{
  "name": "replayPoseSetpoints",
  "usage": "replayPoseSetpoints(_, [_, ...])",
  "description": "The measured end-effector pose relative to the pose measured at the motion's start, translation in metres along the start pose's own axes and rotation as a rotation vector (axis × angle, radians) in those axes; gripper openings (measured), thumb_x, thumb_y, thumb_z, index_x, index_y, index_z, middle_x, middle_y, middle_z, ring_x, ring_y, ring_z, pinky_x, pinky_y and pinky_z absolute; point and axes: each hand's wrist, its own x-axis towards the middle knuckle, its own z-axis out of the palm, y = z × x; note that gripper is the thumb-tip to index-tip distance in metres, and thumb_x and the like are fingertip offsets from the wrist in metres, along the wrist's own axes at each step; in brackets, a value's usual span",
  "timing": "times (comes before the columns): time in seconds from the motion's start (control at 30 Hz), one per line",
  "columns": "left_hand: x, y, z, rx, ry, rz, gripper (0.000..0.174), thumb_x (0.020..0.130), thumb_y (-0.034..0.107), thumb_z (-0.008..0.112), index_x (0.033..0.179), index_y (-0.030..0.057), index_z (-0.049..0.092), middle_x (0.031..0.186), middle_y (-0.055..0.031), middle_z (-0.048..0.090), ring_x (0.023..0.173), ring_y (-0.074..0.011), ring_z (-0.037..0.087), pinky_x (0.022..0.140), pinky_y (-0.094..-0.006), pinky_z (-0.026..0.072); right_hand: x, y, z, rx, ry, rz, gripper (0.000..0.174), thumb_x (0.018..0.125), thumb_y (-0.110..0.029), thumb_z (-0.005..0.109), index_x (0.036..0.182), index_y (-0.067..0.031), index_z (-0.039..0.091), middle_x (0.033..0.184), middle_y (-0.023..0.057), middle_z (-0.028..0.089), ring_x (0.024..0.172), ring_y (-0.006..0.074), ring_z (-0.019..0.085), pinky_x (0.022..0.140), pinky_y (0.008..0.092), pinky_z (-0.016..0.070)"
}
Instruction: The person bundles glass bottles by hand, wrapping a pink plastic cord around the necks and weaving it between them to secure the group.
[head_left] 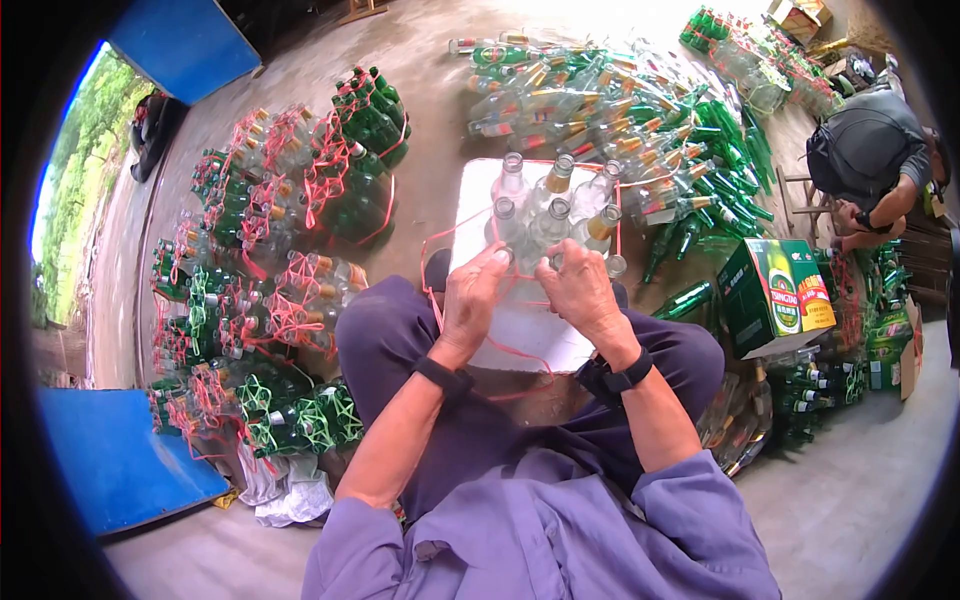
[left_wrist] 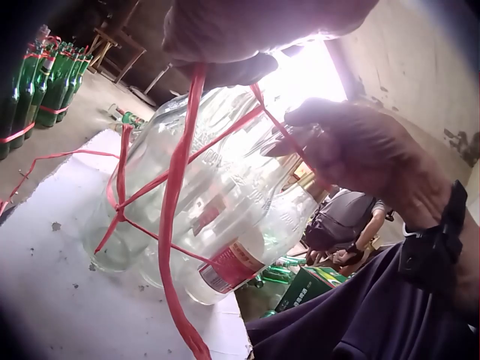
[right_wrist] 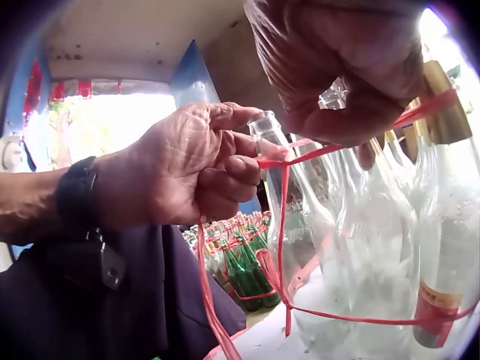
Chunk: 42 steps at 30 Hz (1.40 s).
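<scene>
Several clear glass bottles (head_left: 548,225) stand upright in a cluster on a white board (head_left: 470,220) before the seated person. Thin red plastic strap (right_wrist: 352,320) runs round their bodies and up over the near side to the necks. The left hand (head_left: 474,300) grips the strap beside a bottle mouth, a loose tail hanging below its fingers, as the right wrist view shows. Curled at the near bottle necks, the right hand (head_left: 585,290) pinches the strap, which stretches between both hands. Part of its grip is hidden behind its own fingers in the right wrist view.
Strapped bundles of green and clear bottles (head_left: 290,250) stand at left. Loose bottles (head_left: 600,100) lie heaped beyond the board. A green beer carton (head_left: 775,298) is at right, with another person (head_left: 870,150) bent over behind it. A blue panel (head_left: 130,460) lies at lower left.
</scene>
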Motion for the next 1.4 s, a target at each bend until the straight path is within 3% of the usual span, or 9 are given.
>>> replayPoseSetpoints(0.47, [0.007,-0.009,-0.005,0.076,-0.013,0.097,0.046,0.098,0.029,0.056,0.085,-0.0152,0.061,0.117,-0.0281,0.069,0.110,-0.0205,0.062,0.091,-0.0299,0.0469,-0.009,-0.029,-0.025,0.041,-0.289,0.147,0.027,0.087,-0.015,0.062,0.100,0.0092,0.063,0.064,0.0248,0.064,0.059,0.0346,0.068,0.067,0.0434,0.0542])
replayPoseSetpoints(0.67, [0.004,-0.001,-0.004,0.109,-0.018,0.083,0.047,0.097,0.030,0.055,0.084,-0.0142,0.061,0.111,-0.0240,0.071,0.094,-0.0149,0.059,0.082,-0.0293,0.0489,-0.014,-0.032,-0.024,0.061,-0.267,0.165,0.028,0.089,-0.014,0.065,0.105,0.0080,0.062,0.062,0.0206,0.065,0.055,0.0277,0.068,0.060,0.0385,0.0547])
replayPoseSetpoints(0.7, [0.003,0.004,-0.003,0.095,-0.016,0.084,0.044,0.099,0.026,0.054,0.069,-0.0070,0.052,0.084,-0.0142,0.056,0.095,-0.0176,0.061,0.087,-0.0298,0.0466,-0.016,-0.032,-0.025,0.094,-0.245,0.165,0.027,0.089,-0.014,0.068,0.105,0.0068,0.062,0.059,0.0166,0.065,0.051,0.0228,0.068,0.054,0.0355,0.0548])
replayPoseSetpoints(0.73, [0.003,0.006,-0.002,0.080,-0.014,0.083,0.052,0.100,0.022,0.052,0.055,0.0002,0.043,0.057,-0.0044,0.041,0.095,-0.0202,0.063,0.092,-0.0302,0.0443,-0.018,-0.035,-0.030,0.081,-0.269,0.190,0.034,0.089,-0.017,0.072,0.111,0.0065,0.061,0.069,0.0189,0.069,0.057,0.0227,0.071,0.059,0.0351,0.0560])
replayPoseSetpoints(0.87, [0.005,-0.003,-0.001,0.038,0.005,0.105,0.051,0.100,0.021,0.052,0.055,0.0001,0.042,0.058,-0.0041,0.040,0.095,-0.0197,0.063,0.094,-0.0305,0.0442,-0.014,-0.044,-0.062,-0.094,-0.128,-0.120,0.036,0.089,-0.018,0.071,0.117,0.0041,0.063,0.096,0.0219,0.072,0.078,0.0317,0.073,0.070,0.0360,0.0567])
replayPoseSetpoints(0.93, [0.007,-0.012,-0.004,0.080,-0.001,0.151,0.048,0.097,0.031,0.056,0.092,-0.0154,0.062,0.118,-0.0273,0.069,0.095,-0.0164,0.061,0.084,-0.0294,0.0490,0.006,-0.048,-0.086,-0.158,-0.134,-0.186,0.033,0.088,-0.022,0.071,0.109,0.0035,0.067,0.092,0.0226,0.071,0.084,0.0354,0.071,0.075,0.0406,0.0557])
replayPoseSetpoints(1.17, [0.011,-0.018,-0.006,0.095,-0.053,0.117,0.048,0.097,0.034,0.056,0.094,-0.0123,0.068,0.125,-0.0324,0.063,0.105,-0.0256,0.067,0.088,-0.0319,0.0497,0.101,-0.042,-0.102,-0.726,-0.106,-0.302,0.035,0.087,-0.031,0.071,0.081,0.0029,0.063,0.079,0.0236,0.068,0.079,0.0387,0.068,0.071,0.0492,0.0520])
replayPoseSetpoints(1.23, [0.008,-0.012,-0.001,-0.002,0.006,0.163,0.052,0.100,0.022,0.055,0.055,0.0012,0.039,0.056,0.0013,0.035,0.063,-0.0089,0.040,0.102,-0.0318,0.0436,0.119,-0.045,-0.093,-0.730,-0.175,-0.285,0.035,0.085,-0.031,0.071,0.084,0.0030,0.065,0.083,0.0237,0.069,0.083,0.0377,0.069,0.073,0.0479,0.0528])
replayPoseSetpoints(1.4, [0.005,-0.006,-0.005,-0.009,-0.027,0.051,0.040,0.100,0.025,0.056,0.074,-0.0054,0.058,0.056,0.0053,0.033,0.059,-0.0057,0.034,0.090,-0.0265,0.0451,0.151,-0.018,-0.062,-0.722,-0.381,-0.331,0.031,0.082,-0.028,0.068,0.086,0.0026,0.067,0.081,0.0250,0.067,0.083,0.0405,0.068,0.074,0.0485,0.0529])
